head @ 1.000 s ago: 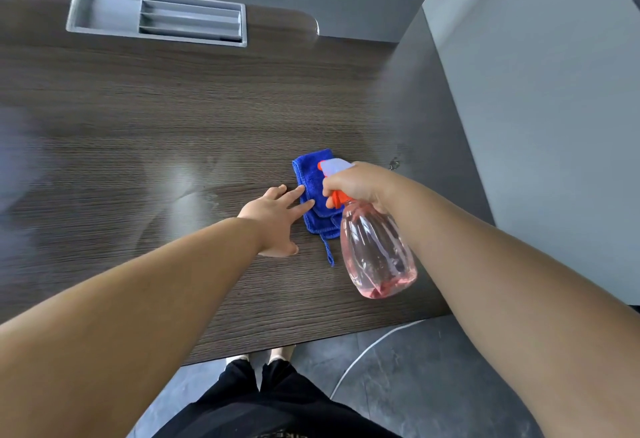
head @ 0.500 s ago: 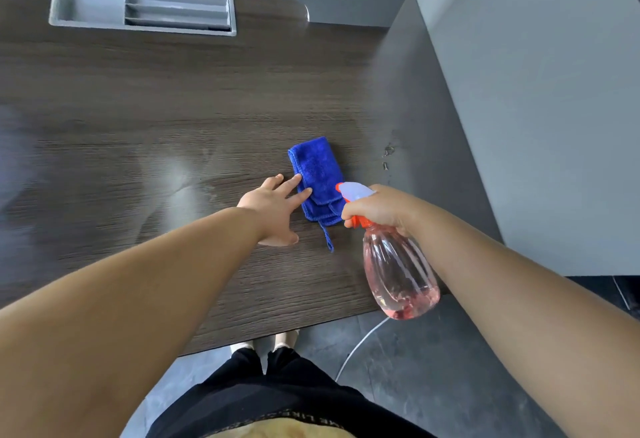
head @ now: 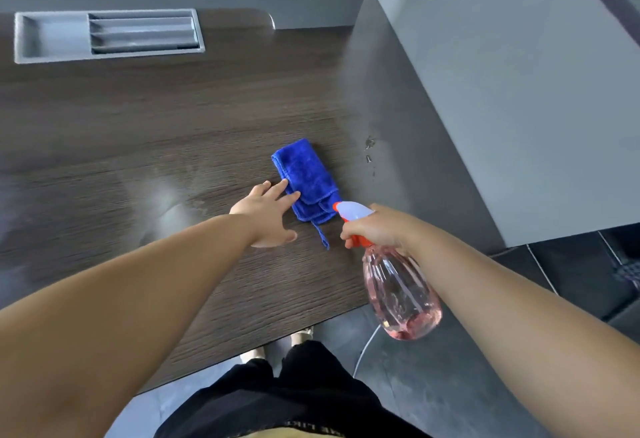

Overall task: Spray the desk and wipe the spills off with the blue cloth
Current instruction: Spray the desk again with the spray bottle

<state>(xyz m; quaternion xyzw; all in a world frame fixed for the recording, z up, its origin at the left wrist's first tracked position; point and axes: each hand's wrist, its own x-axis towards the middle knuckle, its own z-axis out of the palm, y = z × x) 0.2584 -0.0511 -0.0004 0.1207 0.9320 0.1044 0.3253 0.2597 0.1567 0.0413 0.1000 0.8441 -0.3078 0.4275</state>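
Head view, looking down. The left forearm reaches forward across the dark wood-grain counter [head: 138,147], wrist straight. The left grip [head: 268,214] lies palm-down and unclenched, fingers straight and slightly spread, thumb splayed toward the near edge. Two fingertips [head: 284,184] rest on the left edge of the blue cloth [head: 306,178]. The cloth is folded into a narrow oblong and lies flat on the counter, right of centre, with a loose hem strip trailing toward the near edge.

The right forearm enters from the lower right. The right grip [head: 377,230] is curled around the orange-and-white trigger head of the spray bottle [head: 398,294]. The bottle is held off the counter and tilted, nozzle toward the cloth's near corner, its clear body with pink liquid hanging past the counter's near edge above the floor.

Small spill droplets [head: 370,147] sit on the counter right of the cloth. A grey recessed tray [head: 52,38] is set into the far left.
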